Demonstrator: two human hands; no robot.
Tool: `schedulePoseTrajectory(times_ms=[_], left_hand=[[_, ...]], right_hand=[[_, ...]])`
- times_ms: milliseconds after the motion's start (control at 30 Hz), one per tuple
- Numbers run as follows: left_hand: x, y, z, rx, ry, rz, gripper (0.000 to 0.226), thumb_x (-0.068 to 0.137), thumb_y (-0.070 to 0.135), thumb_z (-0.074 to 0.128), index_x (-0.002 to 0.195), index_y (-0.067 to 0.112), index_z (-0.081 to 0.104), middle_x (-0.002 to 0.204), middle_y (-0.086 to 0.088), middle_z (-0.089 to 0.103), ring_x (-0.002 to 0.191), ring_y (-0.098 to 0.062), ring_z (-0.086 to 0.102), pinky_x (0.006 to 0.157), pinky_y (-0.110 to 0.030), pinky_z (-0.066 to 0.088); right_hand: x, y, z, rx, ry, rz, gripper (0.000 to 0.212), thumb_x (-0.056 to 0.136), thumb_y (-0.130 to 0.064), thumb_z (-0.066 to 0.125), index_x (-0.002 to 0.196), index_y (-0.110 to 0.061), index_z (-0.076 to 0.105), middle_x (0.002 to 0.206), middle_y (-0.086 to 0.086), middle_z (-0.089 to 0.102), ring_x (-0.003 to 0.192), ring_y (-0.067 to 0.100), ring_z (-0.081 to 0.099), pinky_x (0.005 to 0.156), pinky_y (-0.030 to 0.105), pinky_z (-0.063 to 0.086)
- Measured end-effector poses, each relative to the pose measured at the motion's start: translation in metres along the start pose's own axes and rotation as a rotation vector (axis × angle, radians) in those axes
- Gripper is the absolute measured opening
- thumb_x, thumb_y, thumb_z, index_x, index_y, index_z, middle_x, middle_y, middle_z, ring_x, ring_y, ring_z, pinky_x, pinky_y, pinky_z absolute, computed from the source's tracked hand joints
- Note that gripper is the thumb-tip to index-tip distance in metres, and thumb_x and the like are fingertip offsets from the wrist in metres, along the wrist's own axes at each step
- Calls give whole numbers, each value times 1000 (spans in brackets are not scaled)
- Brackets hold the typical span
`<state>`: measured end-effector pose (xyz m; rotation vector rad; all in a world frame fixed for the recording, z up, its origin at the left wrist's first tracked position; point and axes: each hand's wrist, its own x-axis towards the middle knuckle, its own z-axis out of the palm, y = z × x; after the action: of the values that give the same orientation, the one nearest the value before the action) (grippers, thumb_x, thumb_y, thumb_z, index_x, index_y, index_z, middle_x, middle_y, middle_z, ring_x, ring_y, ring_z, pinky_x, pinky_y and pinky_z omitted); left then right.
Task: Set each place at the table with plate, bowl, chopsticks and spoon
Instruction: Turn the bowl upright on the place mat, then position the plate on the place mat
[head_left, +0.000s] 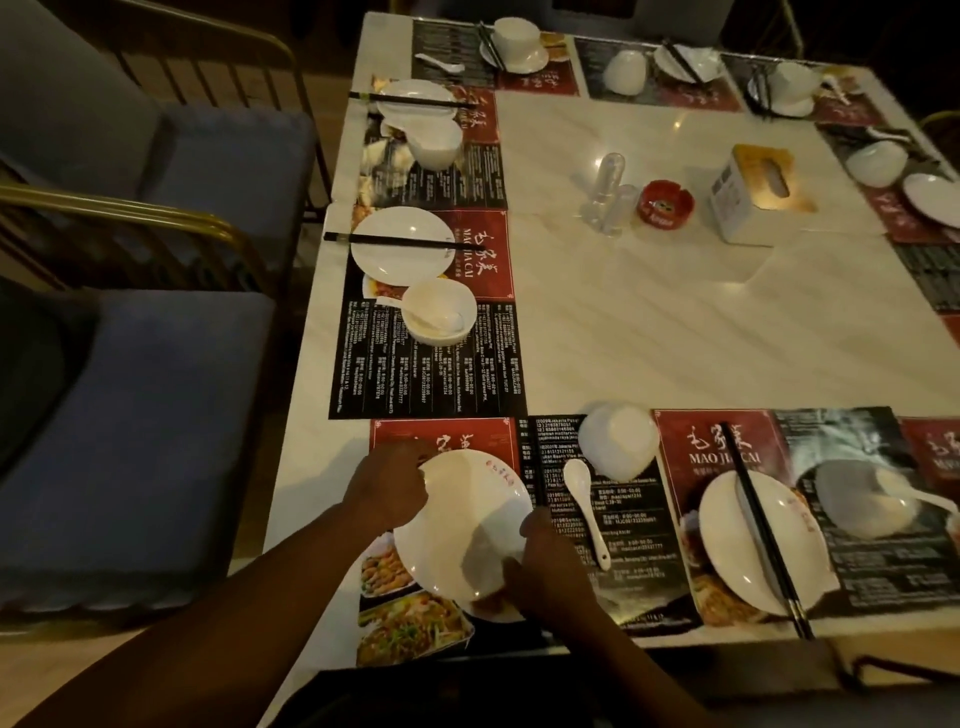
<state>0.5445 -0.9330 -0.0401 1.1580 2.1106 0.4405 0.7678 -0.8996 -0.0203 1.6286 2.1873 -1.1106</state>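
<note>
A white plate (467, 525) lies on the red and black placemat (447, 434) at the near left corner. My left hand (387, 491) grips its far left rim and my right hand (550, 558) grips its near right rim. An upturned white bowl (618, 447) and a white spoon (587, 499) lie just right of the plate. The neighbouring place has a plate (758, 540) with black chopsticks (763, 525) across it and a bowl (857, 501) holding a spoon.
Set places run along the left side, one with a plate (402, 247) and a bowl (439, 312), and more line the far and right edges. A tissue box (753, 192), red ashtray (665, 202) and clear shakers (608, 189) stand mid-table. Blue chairs (145, 426) stand left.
</note>
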Motion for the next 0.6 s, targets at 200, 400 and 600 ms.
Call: schedulePoseTrajectory(times_ms=[200, 400, 600], left_hand=[[-36, -30, -8, -81, -47, -88, 21, 89, 20, 66, 101, 36, 63, 102, 10, 69, 94, -12, 65, 85, -29, 53], [-66, -48, 5, -188, -74, -180, 17, 94, 28, 65, 109, 35, 60, 109, 13, 66, 94, -5, 60, 89, -29, 51], [-70, -44, 7, -160, -90, -187, 20, 94, 29, 65, 114, 27, 62, 112, 8, 68, 100, -11, 64, 95, -36, 53]], right_hand=[[12, 1, -8, 129, 64, -12, 41, 84, -7, 63, 110, -26, 39, 97, -5, 59, 89, 12, 59, 67, 25, 46], [21, 1, -6, -45, 38, -170, 49, 82, -7, 68, 125, -20, 50, 111, -2, 62, 103, 16, 60, 82, 24, 49], [23, 3, -6, -65, 29, -178, 47, 84, -8, 69, 125, -20, 50, 113, 1, 62, 103, 16, 59, 83, 27, 52]])
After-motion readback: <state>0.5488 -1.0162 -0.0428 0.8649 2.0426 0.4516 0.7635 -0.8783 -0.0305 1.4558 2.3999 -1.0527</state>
